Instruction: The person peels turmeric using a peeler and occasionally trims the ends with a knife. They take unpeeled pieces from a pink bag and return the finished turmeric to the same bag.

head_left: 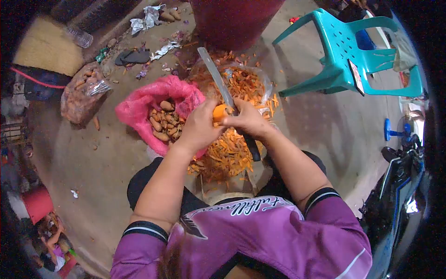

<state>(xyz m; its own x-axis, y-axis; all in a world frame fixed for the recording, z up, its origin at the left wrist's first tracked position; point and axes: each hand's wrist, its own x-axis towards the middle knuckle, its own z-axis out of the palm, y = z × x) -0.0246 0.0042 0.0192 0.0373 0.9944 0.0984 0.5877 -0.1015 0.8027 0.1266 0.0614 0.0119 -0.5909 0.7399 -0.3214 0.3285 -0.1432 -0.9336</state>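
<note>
My left hand (pixel 200 125) is closed around a peeled orange carrot (pixel 219 114), held over the peelings between my knees. My right hand (pixel 251 122) grips a long knife (pixel 214 74). Its blade points up and away from me, and its dark handle sticks out below my hand. The right fingers are close against the carrot's end, partly hiding it. Beneath both hands lies a heap of orange peelings (pixel 227 156). To the left, an open pink mesh sack (pixel 132 104) holds several unpeeled carrots (pixel 160 125).
A clear plastic bag of roots (pixel 86 97) sits on the left floor. Past the heap stands a large dark red container (pixel 237 23). A teal plastic chair (pixel 334 51) is at right, with a motorcycle (pixel 399 186) nearer me. A dark slipper (pixel 132 57) lies among scraps. Another person (pixel 55 242) is at lower left.
</note>
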